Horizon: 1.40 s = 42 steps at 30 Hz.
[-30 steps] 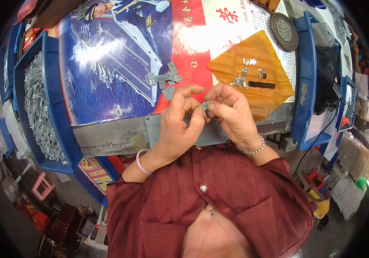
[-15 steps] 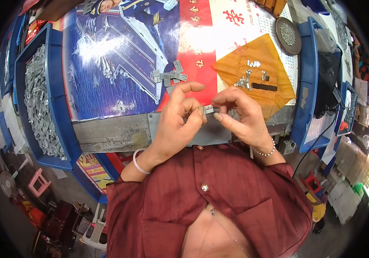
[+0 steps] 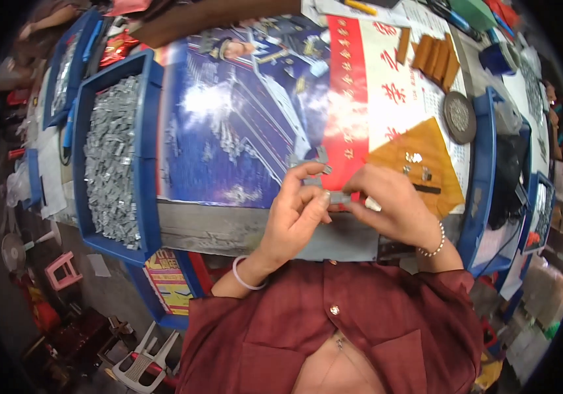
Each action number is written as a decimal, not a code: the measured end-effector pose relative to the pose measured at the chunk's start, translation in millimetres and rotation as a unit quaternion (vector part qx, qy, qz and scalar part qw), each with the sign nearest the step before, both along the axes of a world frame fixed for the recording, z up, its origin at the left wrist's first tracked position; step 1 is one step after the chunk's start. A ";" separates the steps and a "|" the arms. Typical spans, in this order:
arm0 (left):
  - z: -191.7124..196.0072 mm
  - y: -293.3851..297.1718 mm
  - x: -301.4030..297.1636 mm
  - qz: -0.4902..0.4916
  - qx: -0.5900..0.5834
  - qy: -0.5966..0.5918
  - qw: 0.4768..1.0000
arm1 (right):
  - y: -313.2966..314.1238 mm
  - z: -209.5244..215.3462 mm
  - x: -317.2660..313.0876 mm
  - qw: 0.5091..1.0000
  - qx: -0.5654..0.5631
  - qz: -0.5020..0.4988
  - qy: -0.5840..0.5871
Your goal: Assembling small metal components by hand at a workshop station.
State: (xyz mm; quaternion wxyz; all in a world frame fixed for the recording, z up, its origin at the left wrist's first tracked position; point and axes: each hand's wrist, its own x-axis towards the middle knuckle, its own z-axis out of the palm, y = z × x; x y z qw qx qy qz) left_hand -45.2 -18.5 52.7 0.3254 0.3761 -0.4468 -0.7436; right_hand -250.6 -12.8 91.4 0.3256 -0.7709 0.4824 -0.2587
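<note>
**Ana:** Two hands meet over the front edge of the worktable. Start with the big things?

**Ben:** Biggest is the table itself, covered by a glossy blue poster showing grey aircraft, with a red-and-white printed sheet beside it toward three o'clock.

**Ana:** And at nine o'clock?

**Ben:** Long blue bin, heaped with small grey metal pieces. A second blue bin runs down the three o'clock side, dark items inside it that I cannot make out.

**Ana:** Next down in size?

**Ben:** Orange plastic sheet at two o'clock of the hands, with a few small metal bits lying on it. Above that, toward one o'clock, a round grey disc and a row of brown wooden blocks.

**Ana:** Now the hands.

**Ben:** Left hand, white bangle at the wrist, has thumb and fingertips pressed together on the small grey metal part. Right hand, beaded bracelet at the wrist, pinches the same part from the three o'clock side.

**Ana:** So where exactly is the part?

**Ben:** Between both sets of fingertips, held just above the poster's near edge, close to the red strip. Two loose metal clips lie on the poster at twelve o'clock of the left hand, near but apart.
</note>
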 end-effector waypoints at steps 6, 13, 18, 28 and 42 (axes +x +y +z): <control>-18.2 7.6 32.4 0.192 -0.132 -0.071 0.970 | -121.8 -25.2 25.3 0.995 -0.088 -0.052 -0.016; -55.8 47.6 63.0 0.223 -0.291 -0.235 0.900 | -240.9 -84.3 89.5 0.981 -0.177 -0.063 0.051; -73.1 55.3 68.3 0.231 -0.330 -0.256 0.879 | -265.8 -110.3 137.1 0.979 -0.168 -0.057 0.095; -72.9 48.8 71.7 0.238 -0.294 -0.201 0.904 | -288.0 -110.4 166.8 0.979 -0.157 -0.083 0.100; -73.3 47.4 70.8 0.244 -0.281 -0.186 0.909 | -293.7 -120.7 175.2 0.966 -0.194 -0.130 0.111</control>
